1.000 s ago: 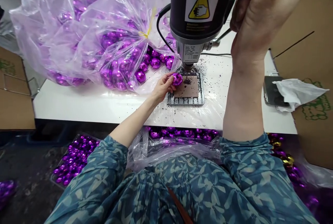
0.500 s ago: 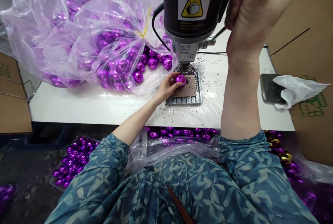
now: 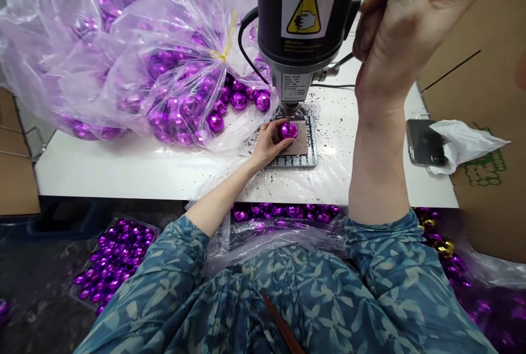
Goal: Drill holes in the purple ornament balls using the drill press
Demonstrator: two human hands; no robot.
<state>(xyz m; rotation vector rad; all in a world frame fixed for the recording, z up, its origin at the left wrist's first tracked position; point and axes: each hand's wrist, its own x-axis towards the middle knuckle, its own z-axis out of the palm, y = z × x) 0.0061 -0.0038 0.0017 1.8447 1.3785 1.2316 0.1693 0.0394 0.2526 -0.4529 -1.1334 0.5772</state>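
Observation:
My left hand (image 3: 265,148) pinches a shiny purple mirrored ball (image 3: 289,131) between thumb and fingers. The ball sits over a small brown board (image 3: 301,147) on the slotted metal base (image 3: 313,160) of a drill press (image 3: 270,33). Directly above, the drill's chuck (image 3: 290,107) points down, and the thin bit appears to touch the top of the ball. My right hand (image 3: 405,25) is raised beside the motor housing, its fingers curled round the press's lever (image 3: 345,60); the grip itself is partly hidden.
A tied clear bag (image 3: 123,91) of purple balls covers the table's left side, with several loose balls (image 3: 238,101) beside it. Dark shavings surround the base. A phone (image 3: 423,143) and crumpled tissue (image 3: 472,143) lie right, near a cardboard box (image 3: 472,85). Below stands a tray of balls (image 3: 119,250).
My left hand has shifted slightly right and nearer to me with the ball, now below the bit. My right hand keeps hold of the lever. The whole view has shifted a little.

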